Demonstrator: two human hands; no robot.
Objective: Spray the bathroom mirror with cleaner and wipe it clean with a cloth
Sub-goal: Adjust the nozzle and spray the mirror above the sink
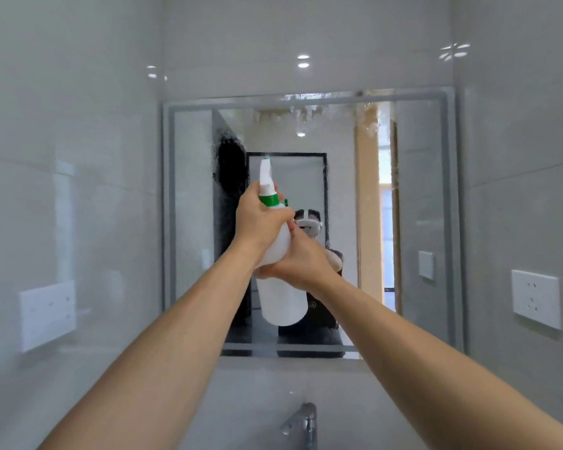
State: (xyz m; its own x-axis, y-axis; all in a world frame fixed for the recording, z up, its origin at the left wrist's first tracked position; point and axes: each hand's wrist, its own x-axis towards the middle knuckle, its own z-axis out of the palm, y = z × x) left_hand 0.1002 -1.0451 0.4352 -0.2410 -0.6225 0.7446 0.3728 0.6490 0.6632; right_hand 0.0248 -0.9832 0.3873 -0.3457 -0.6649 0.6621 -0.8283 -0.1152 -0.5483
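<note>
**Spraying the mirror, cloth not in view**

The mirror [306,222] hangs on the far tiled wall [78,157], wet with droplets at its upper and left parts. Both hands are together on the white spray bottle [281,287]: the left hand [260,219] is clamped at the neck and trigger, the right hand [301,258] supports the body. It is better to aim at the dry right side. A tap [301,423] stands near, below.

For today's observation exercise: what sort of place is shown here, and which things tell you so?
Most likely a bathroom: glossy grey wall tiles, a framed mirror on the wall, and a metal tap directly below it.
</note>
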